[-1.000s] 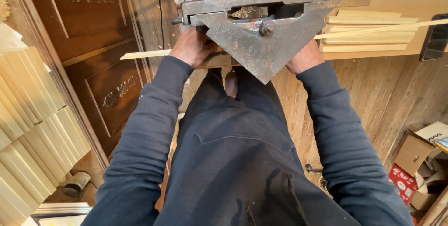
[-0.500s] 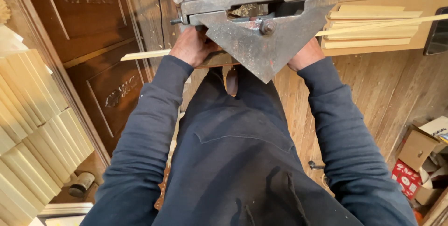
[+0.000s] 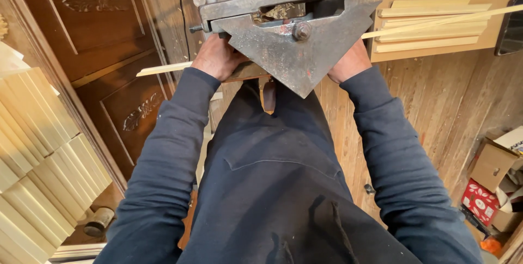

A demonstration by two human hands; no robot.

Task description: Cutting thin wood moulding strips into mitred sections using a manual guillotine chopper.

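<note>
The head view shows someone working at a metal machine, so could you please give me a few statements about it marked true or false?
1. Both hands, the left hand and the right hand, are at the underside of the grey metal machine. True.
2. A thin wooden strip sticks out beside the left hand. True.
3. The person wears a bright red sleeve. False: the sleeves are dark blue.
4. Pale wooden blocks are stacked at the left. True.
5. The cardboard boxes sit on top of the machine. False: they lie low at the right edge.
</note>
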